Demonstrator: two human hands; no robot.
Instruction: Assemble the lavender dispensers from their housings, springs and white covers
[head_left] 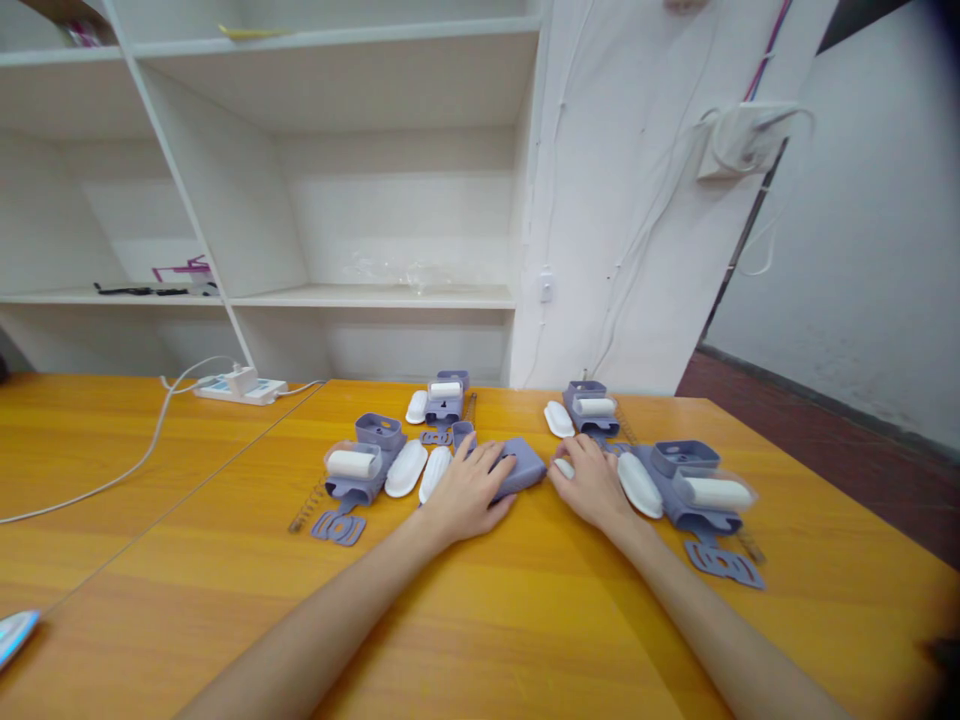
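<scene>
So, head cam view: the left hand (461, 495) is draped over a purple casing (529, 466) mid-table, fingers across the top and thumb down the near side, so that grip is closed around it. Just right of it, the right hand (594, 487) has its fingers bent at a small white piece (564, 468); can't tell if that grip is actually pinching it or only touching.

Rest of the wooden table (525, 610): left of the hands there's a white roller (354, 463) in a clear cover, a spring (307, 508) and a flat cut-out plate (339, 527). Near right has another plate (724, 565) and a white oval shell (640, 485). Power strip (259, 390) sits far left.
</scene>
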